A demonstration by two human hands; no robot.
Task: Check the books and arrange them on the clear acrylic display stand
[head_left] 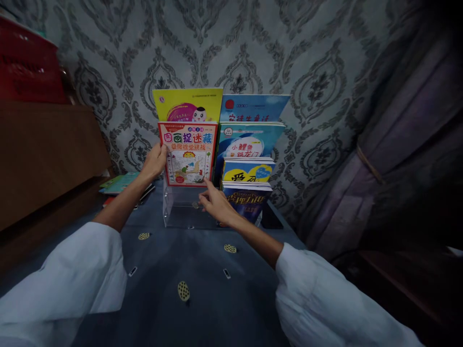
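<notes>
A red-bordered picture book [188, 159] with Chinese lettering and a cartoon drawing stands upright on the left side of a clear acrylic book rack [173, 205]. My left hand [155, 161] grips the book's left edge, its fingertips partly hidden there. At the lower right corner, my right hand [216, 201] has a fingertip against the book, and its other fingers are bent. Behind it rises a yellow book [190, 99]. To the right, the rack's steps hold a light blue book [253, 107], a teal book [249, 140], a yellow-and-blue book [248, 171] and dark blue books [249, 200].
Several books [125, 182] lie stacked at the left on the blue patterned tablecloth [155, 284]. A brown box [47, 149] with a red bag [29, 62] on top stands far left. A dark flat object [271, 218] lies right of the rack. Patterned wallpaper and a curtain [347, 178] bound the table.
</notes>
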